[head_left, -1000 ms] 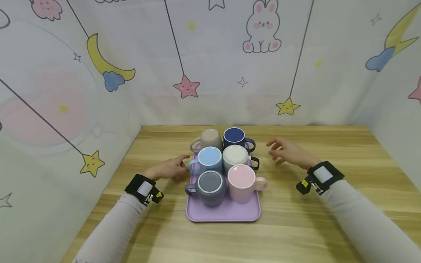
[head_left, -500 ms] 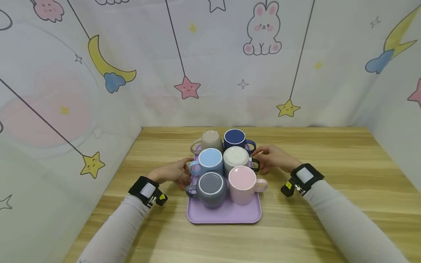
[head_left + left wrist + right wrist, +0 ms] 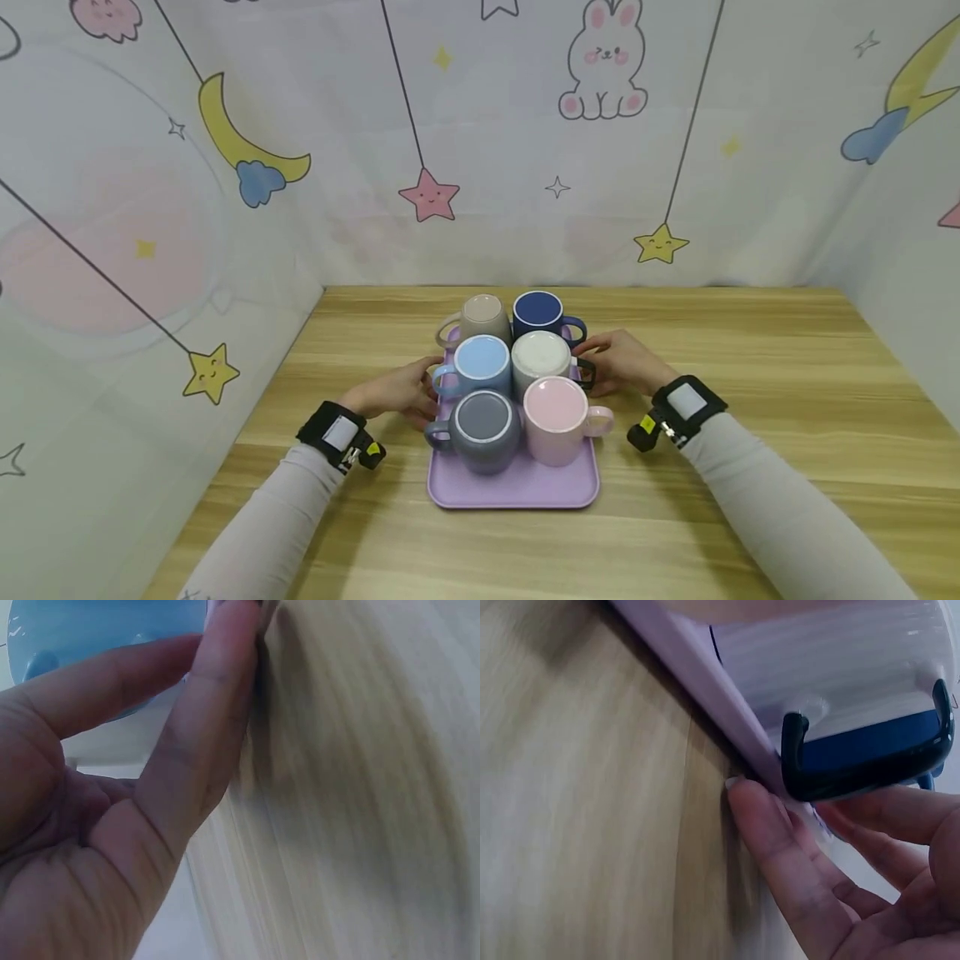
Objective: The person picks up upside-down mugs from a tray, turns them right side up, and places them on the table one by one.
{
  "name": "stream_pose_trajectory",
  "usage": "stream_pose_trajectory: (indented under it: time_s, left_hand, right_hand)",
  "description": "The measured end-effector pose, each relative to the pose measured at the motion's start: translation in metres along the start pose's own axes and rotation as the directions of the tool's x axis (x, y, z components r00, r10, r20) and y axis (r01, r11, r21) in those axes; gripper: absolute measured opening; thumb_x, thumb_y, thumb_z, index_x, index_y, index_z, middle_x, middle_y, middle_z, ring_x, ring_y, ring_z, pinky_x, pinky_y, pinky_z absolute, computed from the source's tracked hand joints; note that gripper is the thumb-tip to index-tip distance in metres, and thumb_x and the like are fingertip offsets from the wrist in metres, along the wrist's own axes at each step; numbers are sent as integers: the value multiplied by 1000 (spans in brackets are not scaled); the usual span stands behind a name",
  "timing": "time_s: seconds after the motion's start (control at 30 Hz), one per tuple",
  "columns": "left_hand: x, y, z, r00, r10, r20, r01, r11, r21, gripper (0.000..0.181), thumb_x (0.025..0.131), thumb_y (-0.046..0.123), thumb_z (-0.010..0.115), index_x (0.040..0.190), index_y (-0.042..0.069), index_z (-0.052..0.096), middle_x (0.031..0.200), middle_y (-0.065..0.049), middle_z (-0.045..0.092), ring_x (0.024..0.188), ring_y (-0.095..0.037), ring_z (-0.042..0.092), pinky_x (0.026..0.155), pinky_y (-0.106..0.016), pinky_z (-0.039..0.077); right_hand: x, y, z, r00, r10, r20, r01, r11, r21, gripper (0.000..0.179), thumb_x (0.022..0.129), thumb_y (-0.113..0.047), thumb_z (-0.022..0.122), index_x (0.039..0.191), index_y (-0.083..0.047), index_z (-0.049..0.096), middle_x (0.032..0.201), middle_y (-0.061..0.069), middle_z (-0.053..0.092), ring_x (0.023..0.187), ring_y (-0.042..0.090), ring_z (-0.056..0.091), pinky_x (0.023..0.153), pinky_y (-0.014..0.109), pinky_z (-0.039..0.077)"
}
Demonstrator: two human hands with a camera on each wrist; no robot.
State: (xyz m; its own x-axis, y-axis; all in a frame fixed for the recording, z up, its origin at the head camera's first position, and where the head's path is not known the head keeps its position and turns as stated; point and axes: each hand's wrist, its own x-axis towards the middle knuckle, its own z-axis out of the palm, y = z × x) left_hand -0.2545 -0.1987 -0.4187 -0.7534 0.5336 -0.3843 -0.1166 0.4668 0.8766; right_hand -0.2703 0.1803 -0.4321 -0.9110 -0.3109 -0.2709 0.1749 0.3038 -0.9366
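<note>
A lilac tray (image 3: 513, 493) lies on the table, loaded with mugs that appear upside down. A beige mug (image 3: 482, 310) and a navy mug (image 3: 537, 309) stand at the back. A light blue mug (image 3: 482, 358) and a white mug (image 3: 542, 357) with a black handle fill the middle. A grey mug (image 3: 485, 433) and a pink mug (image 3: 557, 421) are in front. My left hand (image 3: 396, 392) grips the tray's left edge beside the light blue mug. With curled fingers, my right hand (image 3: 624, 364) grips the right edge below the black handle; some fingertips are hidden.
The wooden table (image 3: 757, 367) extends on both sides of the tray and in front of it. A white cloth backdrop (image 3: 495, 125) with printed stars and a rabbit borders the back and sides. Several mug handles jut out past the tray's sides.
My right hand has moved left from beside the tray to its right edge and taken hold. My left hand has closed in slightly on the left edge. Tray and mugs stay in place.
</note>
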Motion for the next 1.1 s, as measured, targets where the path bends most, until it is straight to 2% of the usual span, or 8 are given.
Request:
stream_pose_trajectory:
  time_s: [0.1,0.2,0.33,0.43,0.7,1.1]
  left_hand:
    - [0,0,1,1000,-4,-4,3,1000,-4,91,79,-11,65,151,10,12,106,-24,44,80,-28,63,69,-40,62]
    - [0,0,1,1000,-5,-5,5,1000,-3,91,79,-11,64,151,10,12,106,-24,44,80,-27,63,69,-39,62]
    - [1,-1,1,1000,-2,-8,2,1000,3,90,80,-11,64,150,11,13,105,-23,45,79,-27,63,68,-37,62]
    - [2,0,1,1000,4,-8,-3,1000,13,89,79,-12,64,150,10,14,103,-23,45,78,-26,62,67,-36,62]
    - [1,3,1,1000,5,-12,-5,999,33,90,77,-11,66,148,8,15,102,-22,46,77,-27,62,70,-42,62]
    - [3,5,2,1000,-1,-3,1,998,60,89,75,-13,66,146,6,15,108,-23,44,81,-28,62,69,-39,62]
  right_hand:
    - [0,-1,4,999,40,-12,-38,996,76,35,90,4,49,124,9,54,79,14,56,68,20,59,64,43,62]
    - [1,-2,8,997,67,-46,-62,993,96,39,85,12,46,123,9,54,75,13,56,67,19,59,62,42,62]
    - [0,-4,11,996,52,-78,-48,998,41,42,81,17,44,122,10,55,75,12,58,67,19,59,60,40,62]
    - [1,-4,11,995,38,-93,-37,999,4,37,84,14,46,120,11,56,74,12,59,66,18,60,58,39,62]
    - [1,-5,12,993,46,-113,-47,999,-9,37,83,16,45,118,10,58,74,12,60,66,18,60,58,38,62]
    - [-1,-9,14,988,57,-144,-70,994,-85,42,80,16,43,116,8,62,85,20,60,65,22,62,58,38,62]
